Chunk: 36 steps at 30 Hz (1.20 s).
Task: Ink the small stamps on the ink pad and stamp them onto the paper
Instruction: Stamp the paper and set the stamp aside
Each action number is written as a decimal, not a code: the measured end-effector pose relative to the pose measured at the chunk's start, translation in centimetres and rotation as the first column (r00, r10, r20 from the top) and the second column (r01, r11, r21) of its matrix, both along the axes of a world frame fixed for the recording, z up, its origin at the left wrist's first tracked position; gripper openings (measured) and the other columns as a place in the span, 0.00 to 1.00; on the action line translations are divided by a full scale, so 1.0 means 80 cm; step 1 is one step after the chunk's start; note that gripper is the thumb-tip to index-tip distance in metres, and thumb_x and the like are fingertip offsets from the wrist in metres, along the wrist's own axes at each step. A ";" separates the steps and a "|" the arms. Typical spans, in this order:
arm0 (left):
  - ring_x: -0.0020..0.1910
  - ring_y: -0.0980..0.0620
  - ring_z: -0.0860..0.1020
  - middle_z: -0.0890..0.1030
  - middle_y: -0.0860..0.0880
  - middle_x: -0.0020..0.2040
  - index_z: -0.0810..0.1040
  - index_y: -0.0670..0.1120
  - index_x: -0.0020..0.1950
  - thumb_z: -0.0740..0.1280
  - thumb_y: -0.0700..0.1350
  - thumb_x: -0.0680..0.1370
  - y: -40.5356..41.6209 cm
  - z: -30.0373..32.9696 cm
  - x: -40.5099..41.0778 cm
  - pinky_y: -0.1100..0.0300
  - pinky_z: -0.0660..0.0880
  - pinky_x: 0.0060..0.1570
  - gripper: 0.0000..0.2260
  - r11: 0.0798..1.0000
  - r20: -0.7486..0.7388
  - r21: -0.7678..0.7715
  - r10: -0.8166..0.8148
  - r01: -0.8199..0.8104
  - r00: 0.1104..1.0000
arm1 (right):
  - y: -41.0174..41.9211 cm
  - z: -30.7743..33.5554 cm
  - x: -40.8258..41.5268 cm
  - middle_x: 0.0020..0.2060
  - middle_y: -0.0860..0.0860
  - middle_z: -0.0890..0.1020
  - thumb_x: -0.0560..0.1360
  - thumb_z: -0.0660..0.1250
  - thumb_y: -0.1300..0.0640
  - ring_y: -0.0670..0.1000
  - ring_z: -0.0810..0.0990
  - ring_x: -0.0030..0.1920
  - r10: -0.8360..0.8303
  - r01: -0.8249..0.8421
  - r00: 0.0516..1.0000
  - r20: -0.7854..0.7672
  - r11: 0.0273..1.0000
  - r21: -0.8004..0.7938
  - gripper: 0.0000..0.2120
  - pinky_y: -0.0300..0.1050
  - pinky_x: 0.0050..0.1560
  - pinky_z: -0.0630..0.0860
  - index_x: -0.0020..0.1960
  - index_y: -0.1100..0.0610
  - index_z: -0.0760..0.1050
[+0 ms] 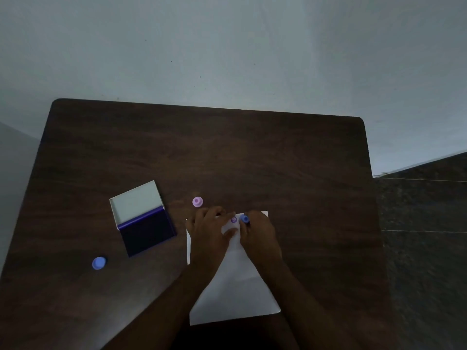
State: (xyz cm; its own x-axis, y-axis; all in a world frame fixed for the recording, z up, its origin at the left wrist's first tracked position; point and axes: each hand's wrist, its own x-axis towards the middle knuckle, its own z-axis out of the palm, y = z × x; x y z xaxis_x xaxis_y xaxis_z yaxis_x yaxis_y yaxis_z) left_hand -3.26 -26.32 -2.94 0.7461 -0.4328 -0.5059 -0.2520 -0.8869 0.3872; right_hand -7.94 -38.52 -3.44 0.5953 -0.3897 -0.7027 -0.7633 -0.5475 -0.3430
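— Head view: what was seen nearest the wearer?

— A white sheet of paper (235,294) was laid on the dark wooden table (227,152), with both forearms stretched over it toward twelve o'clock.

— And the hands?

— The left hand (209,231) was pressed flat on the paper's far left part, fingers spread and nothing held. The right hand (257,236) was closed around a small blue stamp (244,218), which was held upright at the sheet's far edge; whether its face touched the paper could not be told. A purple printed mark (233,220) was seen just beside it, at its nine o'clock.

— What was found away from the paper?

— At nine o'clock from the hands an ink pad (147,229) was laid open, its pale lid (136,200) folded back toward twelve. A second blue stamp (99,263) was set at eight o'clock from the pad, well apart. A pink stamp (197,201) was stood just beyond the left hand, at about eleven o'clock.
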 end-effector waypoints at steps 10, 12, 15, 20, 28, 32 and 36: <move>0.67 0.51 0.69 0.74 0.51 0.67 0.72 0.53 0.66 0.66 0.62 0.72 0.019 -0.011 -0.001 0.48 0.58 0.71 0.25 0.996 0.118 -0.074 0.058 -0.049 0.991 | 0.016 0.001 -0.009 0.69 0.58 0.66 0.77 0.64 0.51 0.55 0.66 0.67 0.287 -0.273 0.955 0.070 0.948 -0.167 0.30 0.45 0.65 0.65 0.73 0.61 0.57; 0.68 0.52 0.67 0.72 0.52 0.68 0.70 0.54 0.67 0.64 0.64 0.73 0.020 -0.013 -0.002 0.49 0.56 0.71 0.26 0.999 0.087 -0.027 0.022 -0.020 0.996 | 0.017 0.001 -0.009 0.70 0.58 0.65 0.77 0.64 0.50 0.55 0.65 0.68 0.256 -0.247 0.965 0.057 0.960 -0.132 0.31 0.46 0.66 0.64 0.73 0.60 0.56; 0.68 0.52 0.67 0.72 0.52 0.68 0.71 0.55 0.67 0.64 0.64 0.73 0.022 -0.012 0.001 0.46 0.55 0.72 0.25 0.999 0.116 -0.048 -0.003 0.008 0.993 | 0.018 0.000 -0.009 0.71 0.58 0.64 0.75 0.65 0.49 0.55 0.63 0.70 0.261 -0.252 0.964 0.058 0.960 -0.121 0.34 0.46 0.68 0.61 0.74 0.60 0.55; 0.67 0.52 0.65 0.72 0.55 0.66 0.72 0.58 0.64 0.64 0.61 0.74 0.022 0.004 -0.002 0.45 0.59 0.69 0.19 0.995 0.196 -0.102 0.009 0.011 0.981 | 0.019 -0.002 -0.012 0.71 0.58 0.65 0.75 0.66 0.48 0.55 0.63 0.70 0.292 -0.275 0.952 0.091 0.948 -0.161 0.34 0.47 0.69 0.60 0.73 0.60 0.57; 0.69 0.53 0.63 0.68 0.54 0.70 0.70 0.57 0.68 0.64 0.60 0.76 0.011 0.007 0.005 0.50 0.52 0.71 0.21 0.997 0.104 0.078 -0.035 0.027 0.994 | 0.020 -0.004 -0.012 0.71 0.57 0.65 0.78 0.63 0.51 0.54 0.63 0.70 0.318 -0.292 0.942 0.109 0.935 -0.200 0.29 0.45 0.69 0.60 0.73 0.61 0.58; 0.67 0.51 0.67 0.72 0.53 0.67 0.72 0.57 0.65 0.66 0.61 0.74 0.009 0.005 0.007 0.46 0.56 0.70 0.21 0.997 0.140 0.066 -0.043 0.034 0.989 | 0.019 -0.004 -0.011 0.71 0.58 0.66 0.78 0.62 0.52 0.54 0.63 0.70 0.329 -0.296 0.936 0.128 0.929 -0.224 0.29 0.45 0.70 0.59 0.73 0.61 0.58; 0.61 0.50 0.73 0.78 0.53 0.59 0.78 0.57 0.57 0.71 0.60 0.69 0.012 0.004 0.001 0.43 0.63 0.64 0.19 0.999 0.252 -0.029 -0.022 0.031 0.968 | 0.018 -0.005 -0.012 0.72 0.58 0.65 0.76 0.65 0.51 0.54 0.63 0.71 0.307 -0.284 0.943 0.125 0.943 -0.173 0.30 0.46 0.71 0.57 0.73 0.61 0.59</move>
State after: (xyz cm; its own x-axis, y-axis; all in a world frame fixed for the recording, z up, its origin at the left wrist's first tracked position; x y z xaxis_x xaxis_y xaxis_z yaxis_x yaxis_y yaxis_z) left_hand -3.18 -25.34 -2.58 0.8356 -0.4672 -0.2890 -0.3680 -0.8666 0.3370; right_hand -8.90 -37.04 -3.82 0.7926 -0.2741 -0.5447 -0.5057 -0.7946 -0.3360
